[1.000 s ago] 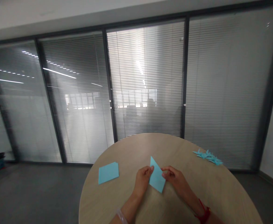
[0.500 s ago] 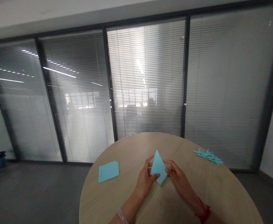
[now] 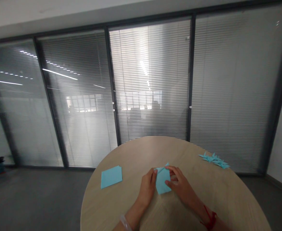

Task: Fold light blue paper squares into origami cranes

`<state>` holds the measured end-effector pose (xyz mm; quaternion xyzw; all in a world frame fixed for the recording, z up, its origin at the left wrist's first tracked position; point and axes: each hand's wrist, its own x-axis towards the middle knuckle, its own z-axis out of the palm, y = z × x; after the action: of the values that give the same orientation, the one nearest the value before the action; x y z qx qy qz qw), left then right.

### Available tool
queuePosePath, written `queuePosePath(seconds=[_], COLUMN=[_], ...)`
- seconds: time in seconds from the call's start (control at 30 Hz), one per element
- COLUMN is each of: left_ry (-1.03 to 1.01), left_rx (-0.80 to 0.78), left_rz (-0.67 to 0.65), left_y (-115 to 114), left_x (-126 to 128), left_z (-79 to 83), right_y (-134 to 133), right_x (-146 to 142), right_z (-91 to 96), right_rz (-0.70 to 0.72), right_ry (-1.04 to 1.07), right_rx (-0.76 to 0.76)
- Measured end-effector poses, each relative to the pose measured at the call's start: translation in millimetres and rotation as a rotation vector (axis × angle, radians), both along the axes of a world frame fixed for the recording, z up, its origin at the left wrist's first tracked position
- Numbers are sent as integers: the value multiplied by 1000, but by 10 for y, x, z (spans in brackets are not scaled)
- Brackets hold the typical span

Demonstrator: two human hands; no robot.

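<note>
A folded light-blue paper point(image 3: 162, 181) lies low over the round wooden table point(image 3: 131, 154), held between both hands. My left hand point(image 3: 147, 187) pinches its left edge with closed fingers. My right hand point(image 3: 179, 186) grips its right side, thumb and fingers pressed on the paper. A red cord is on the right wrist, a clear band on the left.
A stack of flat light-blue paper squares point(image 3: 111, 176) lies on the table to the left. A heap of folded blue paper figures point(image 3: 214, 160) sits at the table's far right edge. Glass partitions with blinds point(image 3: 150, 83) stand behind the table.
The paper stood up as a pointed triangle between my hands; now it is lowered and folded into a squarer shape. Both hands have closed in on it.
</note>
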<state>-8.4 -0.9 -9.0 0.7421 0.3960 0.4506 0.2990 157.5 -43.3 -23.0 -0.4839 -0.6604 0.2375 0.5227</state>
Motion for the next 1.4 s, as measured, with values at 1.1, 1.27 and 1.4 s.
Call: queuePosePath(seconds=[1.1,1.27,1.4], left_ry=[-209,-270,-279], left_rx=[-73,-128,-205], left_rz=[37,56,-27], left_y=[103,133,116], left_x=[-54,-69,-55], left_z=[-13,-8,1], right_y=[103,86,93], right_x=[101,77,53], right_z=[-61,-27,2], right_rz=[-8,96,71], right_ry=[399,444,452], right_rx=[-188,-253,-182])
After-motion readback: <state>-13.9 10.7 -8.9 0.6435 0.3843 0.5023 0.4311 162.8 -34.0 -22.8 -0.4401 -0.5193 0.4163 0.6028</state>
